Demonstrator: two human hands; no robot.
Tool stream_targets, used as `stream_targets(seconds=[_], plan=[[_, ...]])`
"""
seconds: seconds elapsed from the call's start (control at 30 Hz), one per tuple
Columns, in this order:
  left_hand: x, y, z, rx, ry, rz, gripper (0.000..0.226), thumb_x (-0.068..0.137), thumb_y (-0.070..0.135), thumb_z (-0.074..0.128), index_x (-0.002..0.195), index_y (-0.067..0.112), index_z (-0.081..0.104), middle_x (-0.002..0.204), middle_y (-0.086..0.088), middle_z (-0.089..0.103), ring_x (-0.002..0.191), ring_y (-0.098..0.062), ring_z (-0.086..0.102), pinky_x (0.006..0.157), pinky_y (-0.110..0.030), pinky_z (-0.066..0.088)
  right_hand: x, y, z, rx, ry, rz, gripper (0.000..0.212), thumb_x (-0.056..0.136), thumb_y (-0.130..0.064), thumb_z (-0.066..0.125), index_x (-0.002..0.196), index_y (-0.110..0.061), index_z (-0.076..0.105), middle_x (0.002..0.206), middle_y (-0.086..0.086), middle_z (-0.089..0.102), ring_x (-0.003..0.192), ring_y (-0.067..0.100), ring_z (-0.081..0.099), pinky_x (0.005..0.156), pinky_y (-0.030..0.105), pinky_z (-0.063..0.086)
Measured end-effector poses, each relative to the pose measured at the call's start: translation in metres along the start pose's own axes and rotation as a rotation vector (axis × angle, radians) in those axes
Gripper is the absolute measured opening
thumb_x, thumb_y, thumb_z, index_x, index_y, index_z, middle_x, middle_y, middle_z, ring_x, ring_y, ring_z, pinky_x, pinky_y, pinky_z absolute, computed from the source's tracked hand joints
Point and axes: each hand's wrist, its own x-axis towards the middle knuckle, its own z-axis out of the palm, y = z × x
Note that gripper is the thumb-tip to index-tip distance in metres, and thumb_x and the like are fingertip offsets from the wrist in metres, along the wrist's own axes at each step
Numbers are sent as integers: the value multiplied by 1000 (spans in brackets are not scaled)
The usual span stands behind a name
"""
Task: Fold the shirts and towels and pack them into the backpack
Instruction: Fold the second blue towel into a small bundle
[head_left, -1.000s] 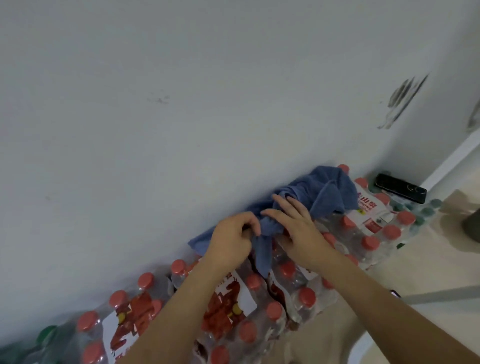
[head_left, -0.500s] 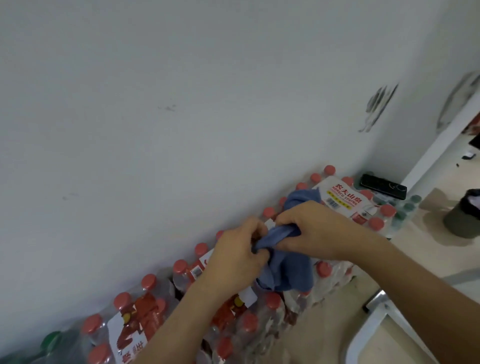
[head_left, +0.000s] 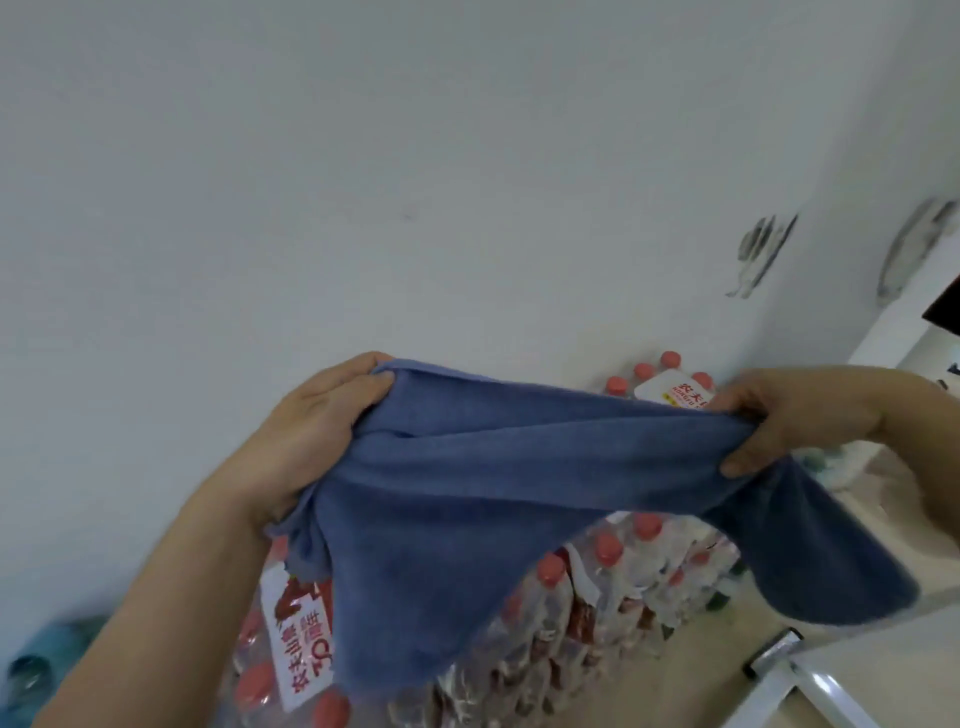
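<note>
The left grip (head_left: 322, 421) was clamped on the bunched edge of the blue towel (head_left: 493, 493) at nine o'clock. The right grip (head_left: 779, 415) pinched its far end at three o'clock, so the cloth hung stretched in the air between them. Behind rose a white wall (head_left: 363, 156). Below, at six o'clock, stood shrink-wrapped packs of red-capped bottles (head_left: 597, 597), partly hidden by the drooping cloth. The towel looked light, soft and limp and would likely sag. Holding two neighbouring corners should spread it flat for folding.
</note>
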Motion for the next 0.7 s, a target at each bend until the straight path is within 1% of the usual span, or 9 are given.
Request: stream_targets(seconds=[0.07, 0.13, 0.2, 0.27, 0.33, 0.37, 0.43, 0.57, 0.7], plan=[[-7, -13, -22, 52, 0, -95, 22, 98, 17, 46, 97, 6, 66, 91, -13, 68, 82, -16, 60, 77, -30, 48, -4, -5, -11, 94, 87, -35, 23, 70, -32, 79, 91, -22, 75, 91, -7, 74, 84, 9, 70, 77, 27, 53], [-5, -40, -40, 187, -7, -228, 20, 97, 15, 48, 91, 10, 66, 90, -12, 68, 83, -19, 59, 80, -35, 45, 8, -6, -12, 17, 240, 1, 13, 74, -27, 80, 84, -26, 73, 82, -15, 72, 76, 2, 66, 70, 21, 46], [1, -79, -53, 562, -4, -362, 14, 96, 17, 49, 91, 17, 62, 97, -5, 67, 88, -19, 59, 76, -30, 43, 40, -3, 3, -202, 335, 76, 18, 74, -27, 79, 73, -31, 62, 72, -13, 64, 72, 7, 61, 62, 20, 38], [0, -121, -58, 1003, -8, -450, 12, 92, 19, 46, 99, 22, 56, 110, -4, 63, 97, -21, 57, 78, -29, 42, 85, 7, 35, -416, 395, 162, 19, 77, -30, 70, 70, -30, 53, 76, -10, 55, 79, 16, 57, 65, 26, 38], [-9, -149, -55, 1349, 10, -483, 23, 89, 17, 42, 109, 22, 49, 114, -4, 60, 101, -24, 56, 78, -33, 45, 117, 15, 70, -422, 503, 217, 8, 80, -24, 57, 76, -30, 54, 84, -8, 57, 85, 19, 57, 77, 30, 42], [-12, -158, -51, 1444, 23, -465, 28, 88, 14, 42, 114, 22, 48, 114, -3, 58, 104, -24, 55, 77, -34, 47, 127, 20, 85, -362, 559, 217, 14, 80, -17, 53, 79, -31, 54, 91, -6, 60, 88, 20, 57, 82, 34, 44], [-13, -167, -34, 1432, 58, -323, 32, 86, 10, 44, 114, 23, 51, 112, 0, 55, 106, -23, 52, 78, -34, 48, 139, 28, 107, -229, 627, 208, 26, 81, -7, 50, 87, -31, 56, 102, -4, 62, 95, 22, 57, 86, 39, 46], [14, -160, 22, 1003, 11, 5, 25, 90, 14, 46, 102, 26, 65, 102, 9, 61, 96, -16, 57, 78, -27, 43, 145, 28, 123, -150, 770, 130, 24, 82, -5, 56, 95, -23, 66, 96, -5, 62, 94, 22, 58, 85, 39, 46], [58, -136, 102, 649, -188, 167, 30, 92, 20, 52, 120, 26, 59, 108, 11, 61, 92, -11, 57, 77, -17, 37, 133, 21, 125, -26, 833, -85, 26, 80, 0, 61, 89, -24, 65, 83, -10, 57, 78, 13, 56, 74, 32, 49]])
